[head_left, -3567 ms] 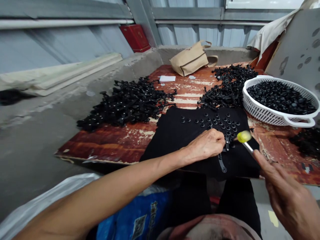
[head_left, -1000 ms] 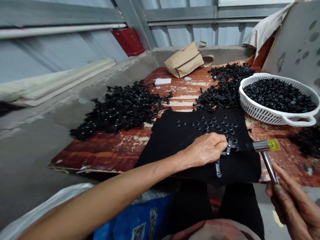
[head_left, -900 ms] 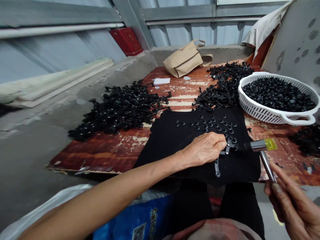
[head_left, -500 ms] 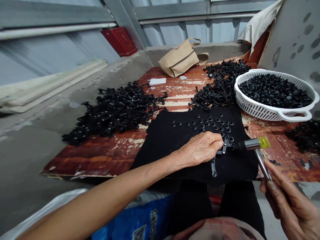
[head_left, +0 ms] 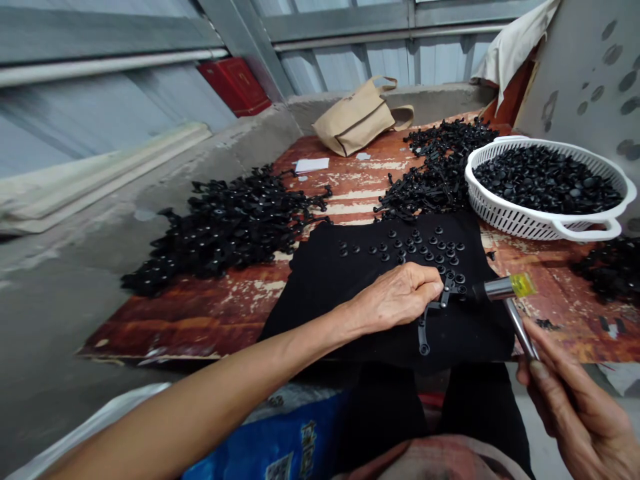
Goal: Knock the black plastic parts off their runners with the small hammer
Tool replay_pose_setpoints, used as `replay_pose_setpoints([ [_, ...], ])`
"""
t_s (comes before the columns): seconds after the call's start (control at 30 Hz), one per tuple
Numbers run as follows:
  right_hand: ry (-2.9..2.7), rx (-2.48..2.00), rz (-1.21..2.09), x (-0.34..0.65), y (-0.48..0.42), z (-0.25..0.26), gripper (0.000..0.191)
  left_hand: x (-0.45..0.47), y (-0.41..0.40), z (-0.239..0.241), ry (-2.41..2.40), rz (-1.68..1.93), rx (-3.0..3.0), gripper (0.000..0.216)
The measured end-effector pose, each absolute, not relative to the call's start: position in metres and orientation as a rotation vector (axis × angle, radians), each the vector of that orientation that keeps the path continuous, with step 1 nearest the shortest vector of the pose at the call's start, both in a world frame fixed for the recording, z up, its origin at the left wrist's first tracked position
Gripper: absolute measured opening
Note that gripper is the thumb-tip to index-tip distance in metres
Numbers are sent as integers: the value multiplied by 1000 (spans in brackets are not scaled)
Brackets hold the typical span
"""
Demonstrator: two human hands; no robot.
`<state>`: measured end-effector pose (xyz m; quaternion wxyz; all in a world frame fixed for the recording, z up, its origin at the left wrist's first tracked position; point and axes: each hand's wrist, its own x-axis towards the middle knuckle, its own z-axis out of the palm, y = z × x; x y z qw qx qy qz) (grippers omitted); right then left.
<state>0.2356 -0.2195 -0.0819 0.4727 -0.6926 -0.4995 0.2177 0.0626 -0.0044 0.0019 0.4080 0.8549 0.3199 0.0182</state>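
Observation:
My left hand (head_left: 400, 297) is closed on a black plastic bracket (head_left: 445, 297) with jointed arms, low over the black cloth (head_left: 325, 293). One arm of the bracket points toward me and ends in a ring. The fingertips hide part of it. In my right hand (head_left: 565, 393) is a mallet (head_left: 523, 330) with a metal handle, a black face and a yellow face. Its black face points left, just right of the bracket. Several small round black caps (head_left: 415, 243) lie spread on the cloth beyond my left hand.
A large heap of black brackets (head_left: 225, 233) lies on the left of the worn red table (head_left: 175, 317). More black parts (head_left: 440, 170) are piled at the back. A white basket (head_left: 530, 227) of black discs stands at right, and a beige bag (head_left: 353, 120) at the far end.
The whole view has shifted slightly. My left hand still holds the bracket, and the mallet stays beside it with almost no movement.

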Motion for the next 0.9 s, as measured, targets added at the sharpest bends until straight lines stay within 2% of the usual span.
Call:
replay_pose_setpoints([
  [0.13, -1205, -1688, 586, 236, -220, -83, 50, 63, -4, 2, 819, 33, 2162, 24],
  [0.37, -1319, -1705, 491, 235, -217, -80, 50, 62, -6, 1, 818, 37, 2182, 23],
  [0.7, -1724, -1558, 0, 238, -179, -37, 65, 70, 2, 11, 821, -26, 2130, 23],
  [0.9, -1915, -1670, -26, 246, -173, -35, 65, 68, -2, 11, 852, 0, 2123, 21],
])
